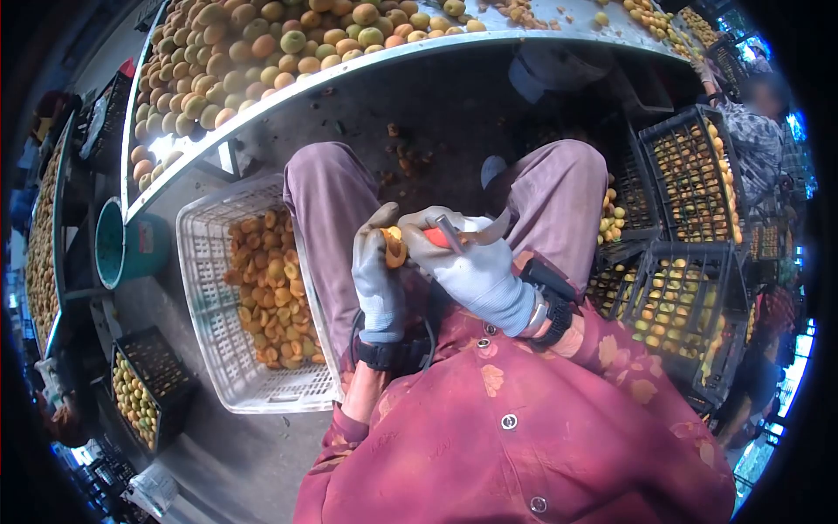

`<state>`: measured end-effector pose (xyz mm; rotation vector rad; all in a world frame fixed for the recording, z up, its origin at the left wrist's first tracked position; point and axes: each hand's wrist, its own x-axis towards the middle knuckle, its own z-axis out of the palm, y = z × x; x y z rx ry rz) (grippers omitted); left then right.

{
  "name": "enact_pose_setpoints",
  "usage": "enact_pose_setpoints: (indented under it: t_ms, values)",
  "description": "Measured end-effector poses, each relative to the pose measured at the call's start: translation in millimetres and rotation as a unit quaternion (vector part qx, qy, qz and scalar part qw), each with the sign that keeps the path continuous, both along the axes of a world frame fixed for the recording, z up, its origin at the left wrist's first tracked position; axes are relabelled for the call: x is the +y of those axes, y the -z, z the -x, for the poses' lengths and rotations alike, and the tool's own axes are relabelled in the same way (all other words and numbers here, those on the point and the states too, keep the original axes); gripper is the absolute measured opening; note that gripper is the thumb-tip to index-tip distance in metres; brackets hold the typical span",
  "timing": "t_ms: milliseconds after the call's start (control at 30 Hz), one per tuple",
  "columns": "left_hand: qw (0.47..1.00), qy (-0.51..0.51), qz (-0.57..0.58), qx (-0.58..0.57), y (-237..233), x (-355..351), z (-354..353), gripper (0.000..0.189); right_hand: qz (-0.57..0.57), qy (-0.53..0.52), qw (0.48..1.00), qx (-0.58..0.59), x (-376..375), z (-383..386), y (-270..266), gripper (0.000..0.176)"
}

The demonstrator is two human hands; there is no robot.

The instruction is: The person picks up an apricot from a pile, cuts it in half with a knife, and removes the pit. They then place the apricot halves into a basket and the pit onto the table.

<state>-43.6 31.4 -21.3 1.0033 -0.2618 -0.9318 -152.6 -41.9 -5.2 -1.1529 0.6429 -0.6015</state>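
Both hands wear white gloves with greyish fingers and meet above my lap. My left hand (377,271) is closed on a cut apricot (395,248), its orange flesh turned toward the other hand. My right hand (476,266) grips a knife (491,230) with a metal blade; red and grey parts show between the fingers. The fingertips of that hand are right beside the apricot. Left of my knees, a white plastic crate (209,314) holds a heap of split apricots (275,297).
A metal-edged table (288,93) ahead carries many whole apricots (262,48). Black crates of fruit (681,288) stack at my right, another black crate (144,393) sits lower left. A teal bucket (131,244) stands left. A co-worker (755,131) is at far right.
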Motion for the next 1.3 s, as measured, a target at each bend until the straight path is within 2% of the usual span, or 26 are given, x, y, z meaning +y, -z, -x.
enact_pose_setpoints:
  t_ms: [33, 67, 100, 133, 167, 200, 233, 300, 333, 367, 400, 433, 467, 500, 533, 700, 800, 867, 900, 1033, 1100, 1167, 1200, 1267, 1300]
  values:
    - [1.000, 0.004, 0.003, 0.016, 0.5, 0.7, -0.2, 0.042, 0.000, 0.000, 1.000, 0.000, 0.9, -1.5, -9.6, 0.019]
    - [0.999, 0.008, 0.006, 0.033, 0.8, 0.8, -0.5, 0.042, 0.136, -0.015, 0.986, 0.093, 1.1, -4.1, -27.6, 0.018]
    - [0.999, 0.008, 0.006, 0.033, 0.1, 2.2, -0.6, 0.042, 0.267, -0.031, 0.945, 0.184, 1.6, -6.1, -37.1, 0.018]
    - [0.997, 0.017, 0.030, 0.071, -1.7, 4.6, -0.9, 0.045, 0.267, -0.031, 0.945, 0.185, 1.5, -8.4, -36.3, 0.018]
    - [0.992, 0.025, 0.053, 0.109, -3.6, 6.2, -1.1, 0.048, 0.114, 0.011, 0.983, 0.141, 1.0, -11.2, -35.2, 0.017]
    - [0.994, 0.015, 0.051, 0.092, -5.4, 5.0, 0.1, 0.049, -0.042, 0.052, 0.993, 0.093, 0.7, -12.6, -34.0, 0.018]
    - [0.994, 0.015, 0.051, 0.092, -7.9, 4.0, 1.1, 0.049, -0.042, 0.052, 0.993, 0.093, 1.2, -11.8, -27.7, 0.018]
    - [0.996, -0.001, 0.024, 0.084, -12.2, 2.4, 2.9, 0.043, 0.221, 0.021, 0.971, 0.091, 2.4, -7.7, -12.0, 0.018]
    - [0.996, 0.000, 0.023, 0.083, -7.9, 2.9, 2.3, 0.043, 0.221, 0.023, 0.971, 0.091, -0.2, -6.6, -15.9, 0.018]
    - [0.998, 0.010, 0.021, 0.053, -0.2, 3.7, 0.4, 0.043, 0.378, -0.018, 0.917, 0.124, -5.5, -6.4, -23.1, 0.017]
    - [0.999, 0.020, 0.019, 0.024, 4.5, 4.5, -0.5, 0.044, 0.524, -0.057, 0.836, 0.154, -9.9, -6.1, -27.0, 0.017]
    - [0.999, 0.022, 0.019, 0.023, 4.0, 5.7, -0.3, 0.044, 0.524, -0.055, 0.836, 0.155, -11.3, -6.9, -26.2, 0.017]
    - [0.995, 0.032, 0.044, 0.080, 3.0, 6.4, -0.4, 0.045, 0.179, -0.030, 0.980, 0.086, -12.7, -9.0, -23.8, 0.016]
    - [0.987, 0.041, 0.069, 0.136, 1.7, 7.3, -0.8, 0.046, -0.192, -0.001, 0.981, 0.004, -14.7, -10.7, -19.3, 0.016]
    - [0.988, 0.040, 0.068, 0.135, -1.8, 7.7, -1.6, 0.046, -0.246, -0.029, 0.969, -0.018, -21.9, -15.4, -11.2, 0.021]
    - [0.999, 0.025, -0.032, 0.034, -6.3, 6.5, -2.9, 0.053, -0.245, 0.018, 0.968, -0.059, -11.1, -3.7, -14.1, 0.030]
    - [0.998, 0.035, -0.045, 0.009, -5.6, 7.6, -4.7, 0.052, -0.263, 0.011, 0.962, -0.066, -9.5, 0.4, -11.4, 0.033]
    - [0.999, 0.023, -0.043, -0.017, -2.2, 5.5, -4.1, 0.051, -0.333, 0.026, 0.940, -0.071, -8.5, 0.8, -11.1, 0.031]
    - [0.998, 0.012, -0.040, -0.042, -1.0, 4.8, -3.6, 0.051, -0.334, 0.026, 0.940, -0.072, -8.0, 1.5, -7.3, 0.031]
    - [0.999, 0.015, -0.034, -0.013, 2.0, 7.2, -5.8, 0.050, -0.349, 0.019, 0.932, -0.091, -5.9, 4.5, 2.5, 0.033]
    - [0.997, 0.044, 0.013, 0.058, 11.5, 10.4, -10.2, 0.050, -0.343, 0.015, 0.935, -0.092, -6.0, 4.4, -2.0, 0.032]
    - [0.999, 0.031, 0.002, 0.044, 2.1, 7.3, -5.8, 0.049, -0.276, 0.011, 0.959, -0.055, -6.3, 0.6, -14.1, 0.028]
    - [0.999, 0.019, -0.009, 0.031, -1.2, 6.6, -4.2, 0.049, -0.277, 0.010, 0.959, -0.056, -4.8, -1.5, -13.0, 0.028]
    - [0.999, 0.031, 0.013, 0.041, 4.1, 9.1, -5.7, 0.050, -0.081, -0.008, 0.996, -0.046, -0.8, -5.1, -9.7, 0.024]
    - [0.997, 0.044, 0.038, 0.053, 5.7, 8.7, -5.9, 0.051, -0.080, -0.006, 0.996, -0.046, -2.0, -4.4, -9.4, 0.024]
